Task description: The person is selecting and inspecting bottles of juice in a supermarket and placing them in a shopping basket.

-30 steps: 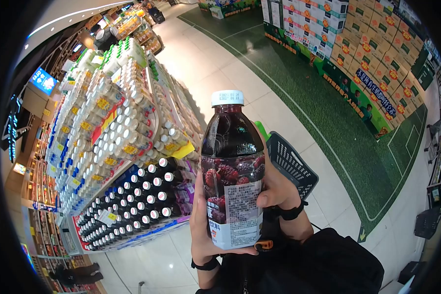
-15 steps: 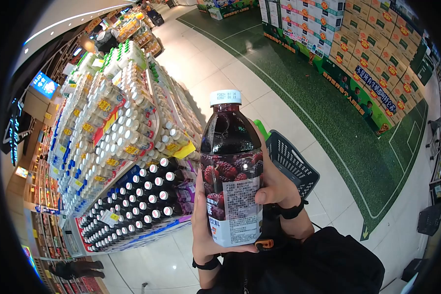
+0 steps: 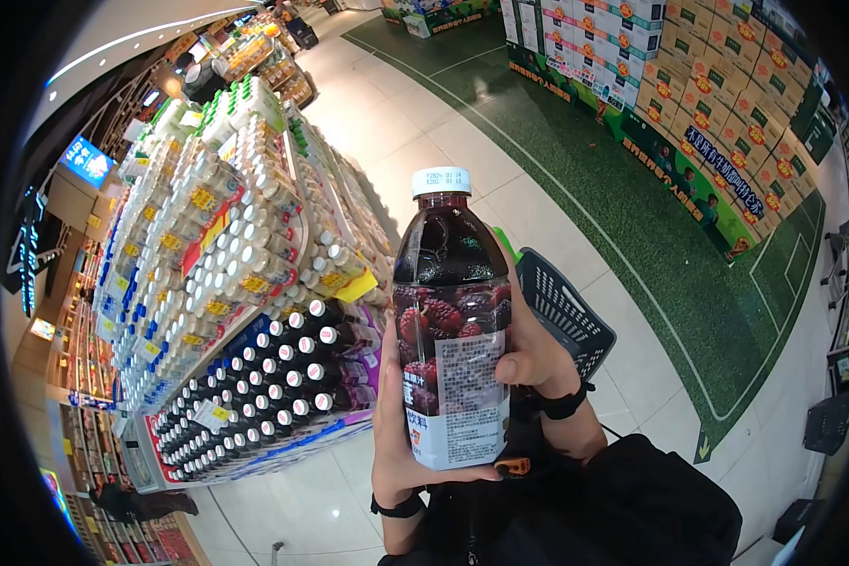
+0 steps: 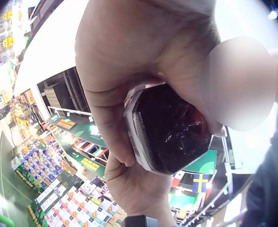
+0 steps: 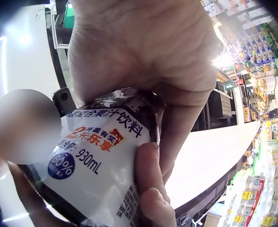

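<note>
Both hands hold a large bottle of dark juice [image 3: 453, 245] upright in front of the body. It has a white cap [image 3: 441, 181] with printed dates, and its label pictures dark red berries above a panel of small print. My left hand [image 3: 393, 453] grips the lower left side and supports the base. On the right side, my right hand [image 3: 542, 363] wraps round it with the thumb against the label. In the left wrist view the bottle's dark base [image 4: 172, 132] shows between the hands. White label with "930mL" [image 5: 89, 161] faces the right wrist camera.
To the left stands a tall display of drinks [image 3: 208, 245], with dark bottles with white caps [image 3: 264, 377] along its near end. A dark shopping basket [image 3: 566, 316] is behind the right hand. Stacked cartons [image 3: 717, 94] stand beyond the green floor mat [image 3: 575, 170].
The bottle shifts slightly left, then slightly right and up, while both hands keep their hold. At lower left, a dark-clothed person changes position.
</note>
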`<state>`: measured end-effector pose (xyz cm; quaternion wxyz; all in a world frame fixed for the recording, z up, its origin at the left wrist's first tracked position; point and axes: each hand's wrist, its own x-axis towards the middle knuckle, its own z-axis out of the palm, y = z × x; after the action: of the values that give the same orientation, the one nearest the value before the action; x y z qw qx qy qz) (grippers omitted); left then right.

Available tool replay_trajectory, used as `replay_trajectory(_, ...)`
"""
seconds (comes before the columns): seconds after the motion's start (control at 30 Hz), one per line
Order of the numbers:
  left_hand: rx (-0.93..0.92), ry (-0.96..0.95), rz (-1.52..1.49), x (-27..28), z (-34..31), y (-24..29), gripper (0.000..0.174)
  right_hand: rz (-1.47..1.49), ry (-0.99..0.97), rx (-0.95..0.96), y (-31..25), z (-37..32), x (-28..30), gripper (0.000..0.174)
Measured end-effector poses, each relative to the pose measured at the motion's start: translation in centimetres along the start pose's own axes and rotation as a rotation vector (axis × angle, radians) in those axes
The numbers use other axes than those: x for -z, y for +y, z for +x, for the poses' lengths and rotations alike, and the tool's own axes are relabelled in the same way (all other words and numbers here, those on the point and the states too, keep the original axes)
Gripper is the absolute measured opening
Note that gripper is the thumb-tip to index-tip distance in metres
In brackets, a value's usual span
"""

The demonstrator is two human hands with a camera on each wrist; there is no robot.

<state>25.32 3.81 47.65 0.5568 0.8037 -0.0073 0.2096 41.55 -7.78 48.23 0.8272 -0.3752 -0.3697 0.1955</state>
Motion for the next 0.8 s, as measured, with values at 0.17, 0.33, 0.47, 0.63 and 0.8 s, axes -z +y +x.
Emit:
replay_trajectory(0.17, 0.018, -0.009, 0.022, 0.0, -0.2, 0.1, 0.145, -0.003, 0.016, -0.014, -0.4, 0.0, -0.2, 0.136)
replay_trajectory(0.33, 0.013, -0.017, 0.053, -0.2, 0.1, 0.5, 0.146, 0.037, -0.014, 0.038, 0.0, -0.3, 0.2, 0.127)
replay_trajectory(0.47, 0.074, -0.002, -0.004, -0.4, 0.0, 0.7, 0.148, 0.057, -0.02, 0.035, 0.0, -0.5, 0.3, 0.127)
replay_trajectory(0.63, 0.179, -0.008, -0.086, -0.6, 0.6, 2.0, 0.15, 0.034, -0.023, 0.036, 0.1, -0.6, 0.4, 0.127)
replay_trajectory(0.8, 0.165, 0.006, -0.061, -0.6, 0.1, 1.4, 0.152, 0.024, -0.021, 0.054, -0.1, -0.5, 0.1, 0.128)
